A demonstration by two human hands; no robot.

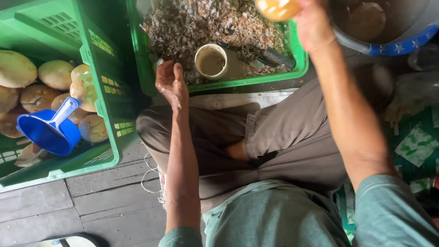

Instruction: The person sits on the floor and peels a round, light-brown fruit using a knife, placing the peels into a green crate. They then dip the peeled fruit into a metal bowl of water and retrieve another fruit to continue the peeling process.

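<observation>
Fingers of the right hand (313, 23) are clenching a peeled yellow fruit (277, 8) above the green crate of peelings (299, 55); the left hand (171, 82) is hanging empty, loosely curled, beside a cream cup (211, 61).

Left hand (171, 83) hangs loosely curled and empty; right hand (312, 23) reaches forward, gripping.

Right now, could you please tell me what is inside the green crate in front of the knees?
The green crate holds a heap of pale husk shavings, a white cup and a dark knife. The crate's floor under the shavings is covered.
</observation>
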